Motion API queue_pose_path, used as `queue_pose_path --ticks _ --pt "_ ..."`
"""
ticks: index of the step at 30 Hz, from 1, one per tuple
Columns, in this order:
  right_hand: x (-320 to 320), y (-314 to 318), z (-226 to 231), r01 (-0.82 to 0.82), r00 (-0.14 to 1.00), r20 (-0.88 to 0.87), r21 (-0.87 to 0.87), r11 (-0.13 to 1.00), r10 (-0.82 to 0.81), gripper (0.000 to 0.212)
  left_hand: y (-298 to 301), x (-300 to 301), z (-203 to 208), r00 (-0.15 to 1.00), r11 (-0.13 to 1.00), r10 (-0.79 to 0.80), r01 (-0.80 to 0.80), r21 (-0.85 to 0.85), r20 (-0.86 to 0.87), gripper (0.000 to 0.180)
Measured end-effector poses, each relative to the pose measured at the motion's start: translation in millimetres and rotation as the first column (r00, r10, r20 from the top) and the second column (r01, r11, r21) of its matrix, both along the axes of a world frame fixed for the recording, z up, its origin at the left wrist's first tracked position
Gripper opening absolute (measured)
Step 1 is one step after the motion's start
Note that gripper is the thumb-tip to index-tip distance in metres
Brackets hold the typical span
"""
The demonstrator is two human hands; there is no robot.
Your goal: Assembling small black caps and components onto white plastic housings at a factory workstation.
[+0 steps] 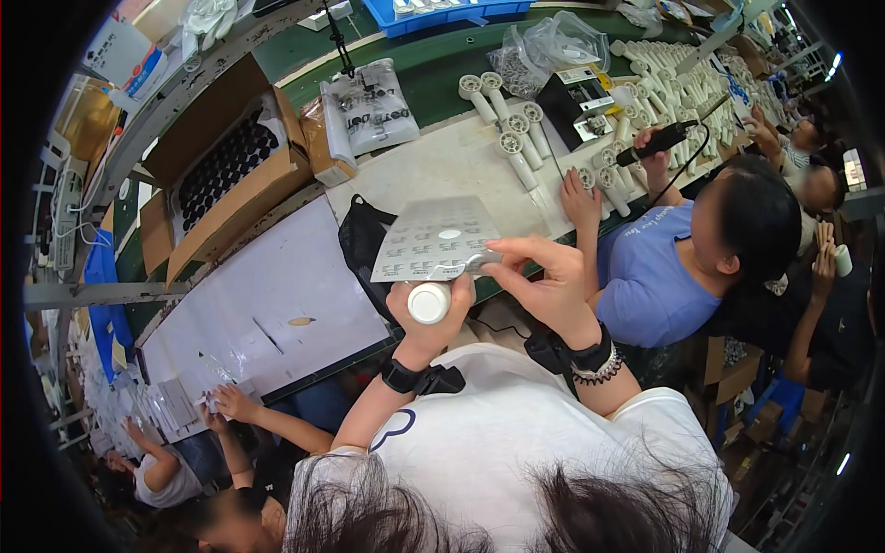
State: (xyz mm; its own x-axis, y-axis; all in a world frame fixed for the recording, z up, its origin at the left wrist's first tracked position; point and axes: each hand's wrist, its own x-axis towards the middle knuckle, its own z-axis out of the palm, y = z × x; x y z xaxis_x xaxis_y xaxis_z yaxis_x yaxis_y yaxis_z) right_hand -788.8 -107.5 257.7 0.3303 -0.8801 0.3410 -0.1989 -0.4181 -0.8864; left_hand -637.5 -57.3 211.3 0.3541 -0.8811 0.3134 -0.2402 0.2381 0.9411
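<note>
My left hand [426,341] is wrapped round a white cylinder [429,302], whose round end faces up toward me. Just beyond it a sheet of labels [433,241] printed in rows stands out over the table, with a white oval spot near its middle. The sheet's near edge meets my left fingers; whether they also clasp it is hard to make out. My right hand [558,286] has thumb and forefinger pinched at the sheet's near right corner, where a label or the edge curls up.
An open carton [235,207] of dark round parts is at the left, beside a bagged pack [373,106]. White fan-like handles [521,161] stand right of the middle. A co-worker there holds a black power screwdriver [659,143]. Other people's hands work at the lower left.
</note>
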Motion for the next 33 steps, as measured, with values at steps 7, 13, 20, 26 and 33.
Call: queue_pose_path --ticks 7,13,20,26,33 --pt "3.1 -4.8 -7.2 -0.011 1.0 -0.026 -0.058 0.998 0.01 0.019 2.9 -3.9 -18.3 0.993 0.996 0.047 -0.039 0.078 -0.105 0.021" --pt "4.9 -10.3 -19.3 0.015 0.998 -0.054 -0.104 0.994 -0.021 0.013 -4.1 -13.6 -30.6 0.984 0.997 0.07 -0.066 0.029 -0.162 0.007" --pt "10.8 -27.0 -54.9 0.067 0.995 -0.068 -0.095 0.993 -0.073 0.009 -23.0 -16.4 -55.7 0.929 0.982 0.103 -0.037 0.186 -0.356 0.008" --pt "11.0 -31.3 -65.0 0.195 0.98 -0.012 -0.183 0.964 -0.2 0.008 -55.2 -24.6 -68.0 0.824 0.96 0.233 -0.109 0.259 -0.516 0.015" --pt "-17.8 -31.7 -76.5 0.256 0.965 0.09 -0.127 0.958 -0.246 0.008 -80.5 -16.0 -104.0 0.921 0.976 0.102 -0.019 0.217 -0.376 0.015"
